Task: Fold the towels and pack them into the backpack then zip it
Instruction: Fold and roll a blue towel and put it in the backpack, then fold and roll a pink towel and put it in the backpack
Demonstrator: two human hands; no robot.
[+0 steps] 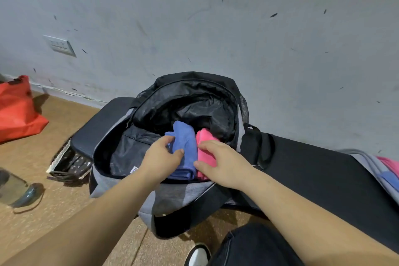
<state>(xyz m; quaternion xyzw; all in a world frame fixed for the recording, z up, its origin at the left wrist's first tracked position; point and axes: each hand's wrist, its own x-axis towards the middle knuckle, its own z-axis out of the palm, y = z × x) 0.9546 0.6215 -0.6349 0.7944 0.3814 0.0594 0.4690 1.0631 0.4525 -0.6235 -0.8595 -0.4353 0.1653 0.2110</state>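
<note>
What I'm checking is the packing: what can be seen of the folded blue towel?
The folded blue towel is soft, plain cloth in a thick oblong bundle. It lies inside the open main compartment of the grey and black fabric backpack, against the black lining. The left hand grips its left edge, thumb on top. The folded pink towel lies against its right side, held by the right hand. Its near end dips behind the bag's front wall.

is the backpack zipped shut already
No, the backpack gapes wide open, with the blue towel and the pink towel showing inside it.
</note>
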